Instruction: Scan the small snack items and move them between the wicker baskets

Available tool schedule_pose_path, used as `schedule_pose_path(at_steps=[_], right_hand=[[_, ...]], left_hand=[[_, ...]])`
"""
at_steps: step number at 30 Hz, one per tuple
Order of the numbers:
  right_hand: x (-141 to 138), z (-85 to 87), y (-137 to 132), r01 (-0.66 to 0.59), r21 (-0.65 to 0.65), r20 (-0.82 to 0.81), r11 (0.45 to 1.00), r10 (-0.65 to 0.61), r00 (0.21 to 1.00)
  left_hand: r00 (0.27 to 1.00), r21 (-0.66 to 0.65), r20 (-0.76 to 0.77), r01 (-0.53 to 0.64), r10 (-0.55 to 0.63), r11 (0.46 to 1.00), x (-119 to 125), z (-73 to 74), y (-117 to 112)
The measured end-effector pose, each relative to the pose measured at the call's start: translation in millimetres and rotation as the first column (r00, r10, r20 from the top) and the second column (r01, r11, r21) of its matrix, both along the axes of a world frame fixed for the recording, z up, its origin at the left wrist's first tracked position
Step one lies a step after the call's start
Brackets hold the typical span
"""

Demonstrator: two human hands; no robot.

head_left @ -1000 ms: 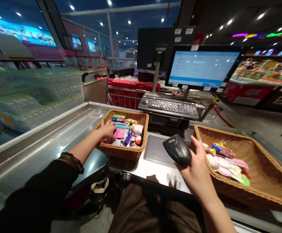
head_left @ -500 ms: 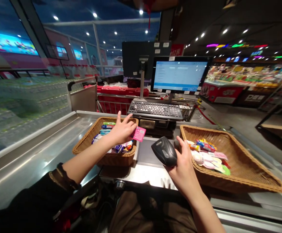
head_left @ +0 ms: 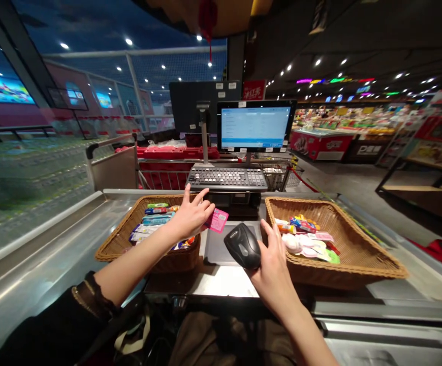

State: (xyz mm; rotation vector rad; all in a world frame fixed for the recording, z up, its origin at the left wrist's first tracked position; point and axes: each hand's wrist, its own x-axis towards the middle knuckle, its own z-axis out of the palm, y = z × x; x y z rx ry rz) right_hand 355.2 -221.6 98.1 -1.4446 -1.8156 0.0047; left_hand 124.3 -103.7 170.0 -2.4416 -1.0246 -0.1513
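lifted out of the left basket (head_left: 108,250) since a second ago, the left hand (head_left: 192,216) now pinches a pink packet (head_left: 217,220) just past the basket's right rim - two fingers stick up. half a second ago it held it much the same. close by, the black scanner (head_left: 243,245) sits gripped in the right hand (head_left: 274,264), as before - the right basket (head_left: 361,244) is just beside it.

Steel checkout counter (head_left: 53,239), monitor (head_left: 255,127) and keyboard (head_left: 226,178); red trolleys (head_left: 175,152) behind; dim hall, ceiling spotlights (head_left: 129,41), lit shelves (head_left: 434,152) at right.
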Motion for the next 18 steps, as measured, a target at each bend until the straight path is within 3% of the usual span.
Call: schedule_pose_path(at_steps=[10,18], right_hand=[[1.3,4.3,-3.4,-0.031,-0.082,0.027,0.996,0.033,0.999],[3.0,7.1,-0.4,-0.030,-0.057,0.034,0.998,0.032,0.999]], left_hand=[[1.000,0.009,-0.003,0.009,-0.009,1.000,-0.2,-1.5,2.4],[0.999,-0.007,-0.028,-0.017,0.017,1.000,1.3,1.0,2.5]])
